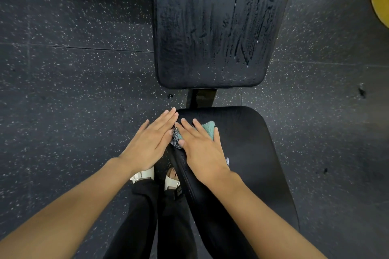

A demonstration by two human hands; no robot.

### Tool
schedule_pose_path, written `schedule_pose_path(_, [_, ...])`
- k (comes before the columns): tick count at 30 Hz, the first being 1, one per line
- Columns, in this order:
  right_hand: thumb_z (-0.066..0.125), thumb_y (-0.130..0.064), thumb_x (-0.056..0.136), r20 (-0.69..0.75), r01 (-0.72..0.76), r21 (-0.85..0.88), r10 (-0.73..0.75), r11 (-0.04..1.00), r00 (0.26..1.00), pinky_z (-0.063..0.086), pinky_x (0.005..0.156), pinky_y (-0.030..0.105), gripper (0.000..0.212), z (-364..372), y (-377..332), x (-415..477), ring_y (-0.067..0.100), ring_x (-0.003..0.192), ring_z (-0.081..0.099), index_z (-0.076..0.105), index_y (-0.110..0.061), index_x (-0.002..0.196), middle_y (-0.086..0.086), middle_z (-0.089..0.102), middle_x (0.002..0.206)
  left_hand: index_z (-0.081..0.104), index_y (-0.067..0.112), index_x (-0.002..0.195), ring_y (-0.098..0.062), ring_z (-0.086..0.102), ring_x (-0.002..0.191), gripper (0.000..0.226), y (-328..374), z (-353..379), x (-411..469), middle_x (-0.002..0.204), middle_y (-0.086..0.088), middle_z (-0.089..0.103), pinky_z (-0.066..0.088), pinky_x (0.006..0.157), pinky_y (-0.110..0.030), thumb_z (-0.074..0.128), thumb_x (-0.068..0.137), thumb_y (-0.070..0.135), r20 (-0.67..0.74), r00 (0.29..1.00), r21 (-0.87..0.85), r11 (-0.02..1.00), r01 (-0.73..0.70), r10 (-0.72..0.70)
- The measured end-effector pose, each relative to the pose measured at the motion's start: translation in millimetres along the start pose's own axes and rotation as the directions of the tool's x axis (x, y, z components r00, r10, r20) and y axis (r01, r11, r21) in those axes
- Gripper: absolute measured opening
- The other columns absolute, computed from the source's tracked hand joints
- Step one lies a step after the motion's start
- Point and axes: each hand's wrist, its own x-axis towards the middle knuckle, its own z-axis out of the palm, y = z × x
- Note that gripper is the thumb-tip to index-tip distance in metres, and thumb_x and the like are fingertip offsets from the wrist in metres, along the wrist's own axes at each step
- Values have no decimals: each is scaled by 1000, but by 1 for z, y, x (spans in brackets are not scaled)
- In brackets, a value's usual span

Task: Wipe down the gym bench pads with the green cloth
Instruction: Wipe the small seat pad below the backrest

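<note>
The right hand (202,149) presses the green cloth (208,129) flat at the seat pad's (248,153) corner, fingers (197,127) straight and gripping nothing. The left hand (151,143) is flat alongside, empty. Only pinned, the cloth could slide off that edge — or bunch up, leaving patches unwiped.

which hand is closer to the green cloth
Right. The right hand lies flat on the green cloth, pressing it onto the seat pad; the left hand is flat just beside the cloth, on its left.
</note>
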Motion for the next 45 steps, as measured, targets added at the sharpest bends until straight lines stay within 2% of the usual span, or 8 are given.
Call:
schedule_pose_path(5, [13,-36,105,-19,19,35,-18,999,1000,-9,119,47,51,6,3,-30,9,151,-3,15,-32,155,-15,9,163,7,29,158,10,-11,146,78,4,-2,-1,162,23,-6,-4,119,-28,-2,87,60,13,1000,58,998,-9,9])
schedule_pose_path(10, [28,-35,93,-117,-20,-81,10,997,993,42,102,46,51,18,6,-73,10,133,49,55,-33,136,-16,54,141,5,26,158,6,-11,147,82,10,-1,-2,163,20,-7,-2,121,-33,-5,85,61,6,1000,92,996,7,-7])
schedule_pose_path(15, [32,-34,90,-126,-16,-109,2,994,992,42,97,45,50,20,6,-83,10,128,54,59,-33,132,-16,58,136,3,26,158,7,-14,146,81,13,-1,-5,162,20,-10,-4,120,-33,-6,84,60,20,1000,121,993,-6,4])
schedule_pose_path(22, [9,-38,104,-6,13,66,-13,998,1000,-13,117,47,51,7,4,-39,8,150,-10,12,-34,155,-16,5,163,2,27,158,6,-15,147,79,9,1,-5,163,19,-10,-5,119,-32,-6,85,59,25,1000,138,990,-21,17])
schedule_pose_path(31, [21,-31,108,-6,-5,53,5,999,1000,-12,118,47,49,4,5,-22,8,150,-9,11,-34,155,-17,4,163,5,27,158,10,-15,145,78,6,3,-6,162,21,-8,-6,118,-30,-4,87,59,6,1000,132,991,-25,24])
schedule_pose_path(37, [-9,-47,85,-47,59,78,-55,995,997,-12,118,40,75,8,11,-77,4,150,-2,17,-37,154,-20,11,161,4,25,158,9,-16,145,79,16,7,-12,162,20,-8,-7,118,-30,-4,87,59,-12,1000,143,990,-18,20])
schedule_pose_path(41, [27,-38,94,-125,59,-48,-65,997,990,31,115,43,52,16,15,-119,7,140,38,47,-35,141,-18,45,147,5,26,158,9,-17,145,78,24,12,-17,162,20,-7,-7,120,-31,-4,88,59,-24,999,138,990,-21,24])
schedule_pose_path(45, [32,-36,91,-133,63,-74,-73,995,988,40,106,44,50,18,17,-122,8,134,47,52,-35,137,-17,52,142,5,27,158,8,-16,146,77,31,16,-20,162,20,-7,-8,120,-31,-3,88,59,-42,999,121,993,-12,17])
